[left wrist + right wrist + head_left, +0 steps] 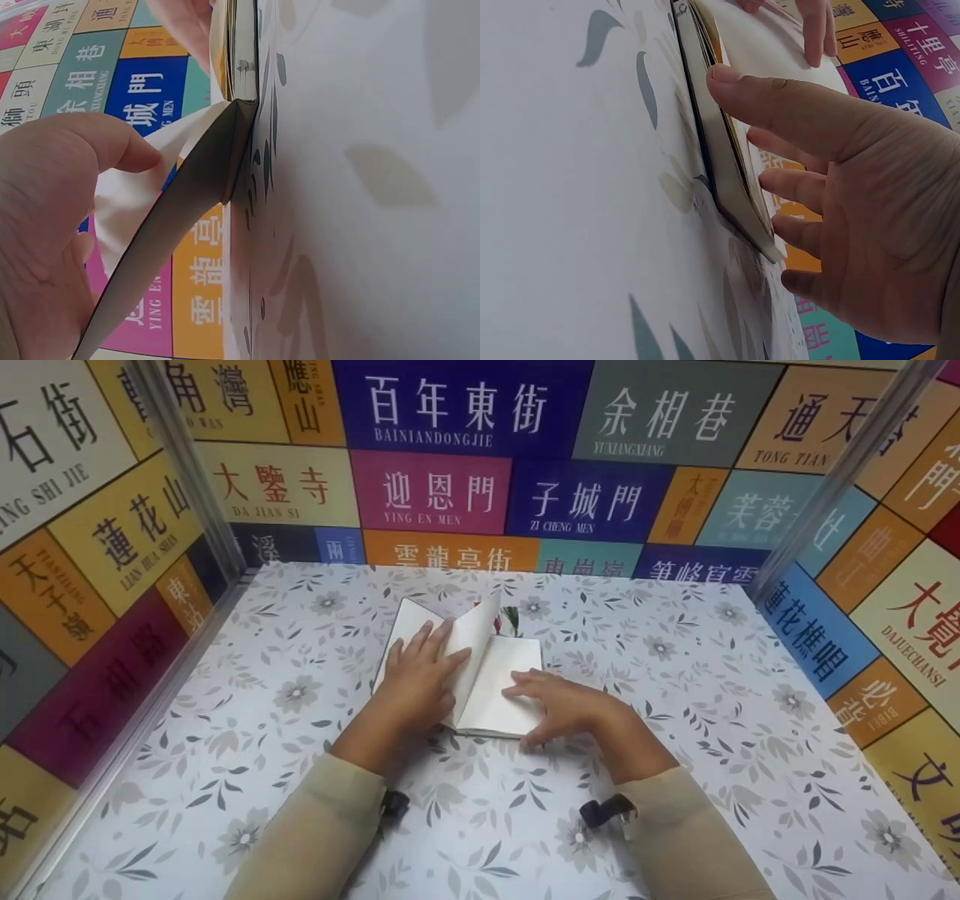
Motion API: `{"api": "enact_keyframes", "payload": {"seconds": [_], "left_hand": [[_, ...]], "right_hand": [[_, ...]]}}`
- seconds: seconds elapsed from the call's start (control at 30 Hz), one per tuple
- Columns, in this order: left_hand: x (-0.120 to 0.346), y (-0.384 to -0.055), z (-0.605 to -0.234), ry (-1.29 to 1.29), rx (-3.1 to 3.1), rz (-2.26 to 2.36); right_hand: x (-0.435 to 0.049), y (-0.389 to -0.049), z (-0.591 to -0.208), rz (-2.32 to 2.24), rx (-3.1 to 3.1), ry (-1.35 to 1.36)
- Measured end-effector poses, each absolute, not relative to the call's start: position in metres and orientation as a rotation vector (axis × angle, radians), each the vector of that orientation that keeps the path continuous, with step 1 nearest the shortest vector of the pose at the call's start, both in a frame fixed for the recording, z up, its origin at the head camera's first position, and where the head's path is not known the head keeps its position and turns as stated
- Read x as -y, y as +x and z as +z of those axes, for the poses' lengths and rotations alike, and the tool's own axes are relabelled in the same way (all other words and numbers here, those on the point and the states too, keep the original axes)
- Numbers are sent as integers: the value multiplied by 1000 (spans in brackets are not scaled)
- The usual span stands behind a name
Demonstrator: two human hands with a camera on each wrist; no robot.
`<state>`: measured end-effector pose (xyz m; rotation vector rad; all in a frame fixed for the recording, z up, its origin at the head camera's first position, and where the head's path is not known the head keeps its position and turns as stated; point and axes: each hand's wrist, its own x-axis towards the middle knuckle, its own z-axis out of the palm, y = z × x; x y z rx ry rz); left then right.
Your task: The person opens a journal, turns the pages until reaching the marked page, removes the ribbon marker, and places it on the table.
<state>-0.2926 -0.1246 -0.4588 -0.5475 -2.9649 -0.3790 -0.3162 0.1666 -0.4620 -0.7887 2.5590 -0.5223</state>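
A small notebook (510,660) with a dark cover and blank cream pages lies spread on the table, its left cover tilted up. My left hand (421,671) rests on the left-hand page, fingers spread, with the thumb near a raised leaf (484,622). In the left wrist view, the cover (176,217) slopes up from the spine beside the palm. My right hand (566,705) is at the right-hand page block, fingers loosely bent and apart. The right wrist view shows that thumb by the edge of the page block (731,150), gripping nothing.
A small red and green item (511,620) shows behind the notebook, partly hidden by the raised leaf. A white floral cloth (300,735) covers the table. Panels with colourful Chinese signs (431,491) enclose the back and sides. Dark bands (606,811) circle both sleeves.
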Motion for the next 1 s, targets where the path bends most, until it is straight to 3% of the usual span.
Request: {"api": "enact_keyframes", "payload": {"seconds": [1.0], "left_hand": [[129,-296,-461,-412,3078,-313]], "right_hand": [[-167,-315,-462,-542,-2577,-783]]}}
